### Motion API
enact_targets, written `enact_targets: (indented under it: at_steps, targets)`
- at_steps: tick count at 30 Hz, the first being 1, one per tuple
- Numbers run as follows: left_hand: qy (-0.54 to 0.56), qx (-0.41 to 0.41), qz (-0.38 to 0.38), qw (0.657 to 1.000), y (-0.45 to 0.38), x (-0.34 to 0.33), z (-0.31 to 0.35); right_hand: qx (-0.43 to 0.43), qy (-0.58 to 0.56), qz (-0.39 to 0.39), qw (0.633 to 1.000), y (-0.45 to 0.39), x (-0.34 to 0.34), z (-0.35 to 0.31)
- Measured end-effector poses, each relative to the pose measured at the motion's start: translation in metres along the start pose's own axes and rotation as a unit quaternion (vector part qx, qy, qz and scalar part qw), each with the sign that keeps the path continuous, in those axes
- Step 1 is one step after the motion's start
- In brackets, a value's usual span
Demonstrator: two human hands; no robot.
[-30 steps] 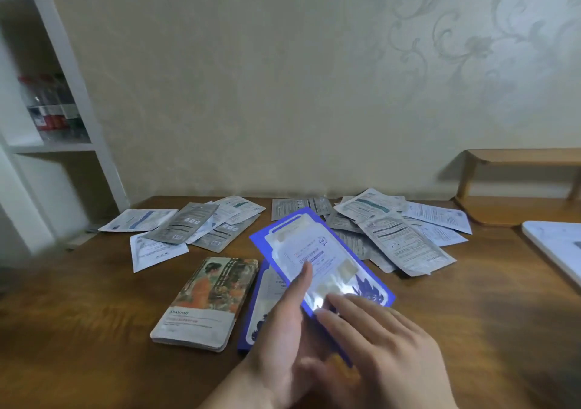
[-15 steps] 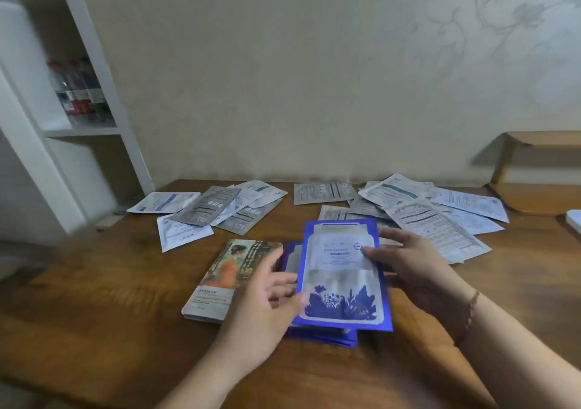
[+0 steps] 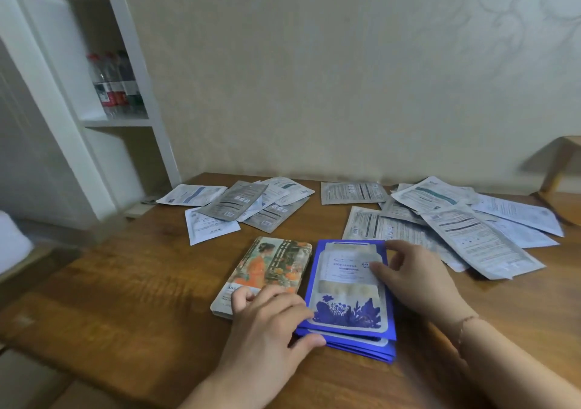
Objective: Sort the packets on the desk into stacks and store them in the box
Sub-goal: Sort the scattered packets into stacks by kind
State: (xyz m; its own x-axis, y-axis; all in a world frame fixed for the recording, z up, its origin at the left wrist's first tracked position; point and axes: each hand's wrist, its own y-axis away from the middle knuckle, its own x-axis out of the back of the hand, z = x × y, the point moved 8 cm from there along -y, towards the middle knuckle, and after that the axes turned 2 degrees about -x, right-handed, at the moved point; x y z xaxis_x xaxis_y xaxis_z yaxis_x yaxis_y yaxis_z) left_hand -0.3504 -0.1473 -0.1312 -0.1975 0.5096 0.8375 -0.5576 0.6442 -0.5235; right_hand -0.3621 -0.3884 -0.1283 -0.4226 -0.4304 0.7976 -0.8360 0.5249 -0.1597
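Left hand (image 3: 267, 323): reaches in from the lower edge, palm down, fingers bent and bunched against the left edge of the blue stack (image 3: 349, 298); thumb tucked under the stack's near left corner. It holds that edge between thumb and fingers. The knuckles overlap the near right corner of the painted stack (image 3: 267, 270).

Right hand (image 3: 412, 279): comes in from the lower right, forearm slanting across the desk (image 3: 125, 308), a thin bracelet (image 3: 465, 323) at the wrist. Fingers lie fairly straight and spread on the right side of the top blue packet; forefinger reaches the far right corner, thumb rests flat near the printed label. It presses rather than grips.

Blue stack: several blue packets with a white jar design, piled flat between the two hands, lower ones fanned out slightly at the near end.

Painted stack: packets showing a figure in orange, lying flat just left of the blue stack, touching the left hand.

Loose packets, left group (image 3: 239, 207): white and grey, scattered and overlapping, well beyond the left hand.

Loose packets, right group (image 3: 465, 223): white and grey, a larger overlapping heap just beyond and right of the right hand.

Shelf unit (image 3: 103, 100): white, far left, bottles (image 3: 114, 84) on one shelf.
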Motion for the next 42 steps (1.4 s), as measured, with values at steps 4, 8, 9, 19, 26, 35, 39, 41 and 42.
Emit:
enact_targets:
  at_steps: [4, 8, 9, 19, 26, 35, 39, 41, 42]
  targets:
    - [0.029, 0.003, 0.004, 1.000, -0.001, 0.000, -0.002, 0.082, 0.111, -0.020, 0.990, 0.009, -0.016, -0.003]
    - [0.035, -0.006, -0.004, 0.999, -0.001, -0.002, -0.001, 0.139, 0.140, -0.122, 0.973, 0.018, -0.039, -0.006]
    - [0.032, -0.009, -0.002, 0.999, -0.001, -0.003, -0.001, 0.141, 0.148, -0.139, 0.969, 0.020, -0.041, -0.005]
    - [-0.011, -0.041, -0.010, 0.999, -0.008, -0.004, 0.004, 0.114, 0.177, -0.108, 0.972, 0.017, -0.019, 0.002]
    - [0.059, -0.052, -0.140, 0.987, -0.096, -0.017, 0.058, -0.139, 0.230, -0.040, 0.962, -0.030, 0.060, 0.145]
    - [0.002, -0.120, -0.287, 0.950, -0.249, -0.150, 0.145, -0.283, 0.256, 0.024, 0.924, -0.008, 0.099, 0.202]
    - [-0.022, -0.125, -0.359, 0.925, -0.264, -0.203, 0.156, -0.182, 0.233, 0.070, 0.952, -0.017, 0.100, 0.188]
    - [-0.030, -0.118, -0.389, 0.913, -0.263, -0.215, 0.143, -0.093, 0.229, 0.034, 0.969, -0.022, 0.086, 0.176]
    - [-0.033, -0.119, -0.398, 0.909, -0.262, -0.217, 0.136, -0.066, 0.229, 0.003, 0.971, -0.023, 0.077, 0.171]
